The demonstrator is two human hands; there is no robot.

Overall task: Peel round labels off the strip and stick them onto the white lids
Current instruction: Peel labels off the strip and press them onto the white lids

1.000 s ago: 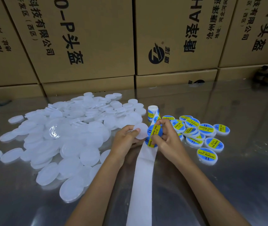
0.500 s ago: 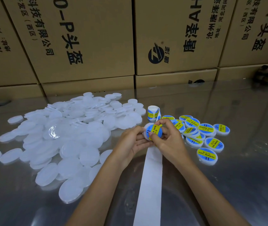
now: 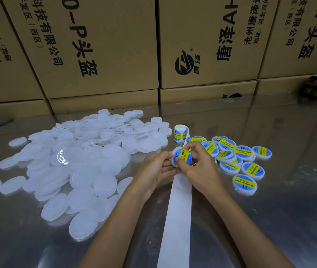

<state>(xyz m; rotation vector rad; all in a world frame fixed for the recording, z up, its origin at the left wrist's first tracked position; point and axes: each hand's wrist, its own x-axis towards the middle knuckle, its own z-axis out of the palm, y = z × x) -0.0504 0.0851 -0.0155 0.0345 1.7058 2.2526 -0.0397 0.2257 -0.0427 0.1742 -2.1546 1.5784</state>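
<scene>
Head view: a shiny metal table (image 3: 269, 219) fills the lower frame; brown cardboard boxes with black print (image 3: 99, 45) stand along the top.
Left hand (image 3: 153, 169): at centre; its fingers curl round the left edge of a round white plastic lid (image 3: 174, 151) and hold it.
Right hand (image 3: 200, 165): just right of centre; fingers and thumb curl over the same lid and press a round blue and yellow label (image 3: 182, 156) on it.
White paper strip (image 3: 177, 219): runs from under the hands to the bottom edge; its small roll (image 3: 179, 131) stands just above the hands.
Plain white lids (image 3: 80, 161): a big heap at centre left.
Labelled lids (image 3: 242, 161): a group right of the hands.
</scene>
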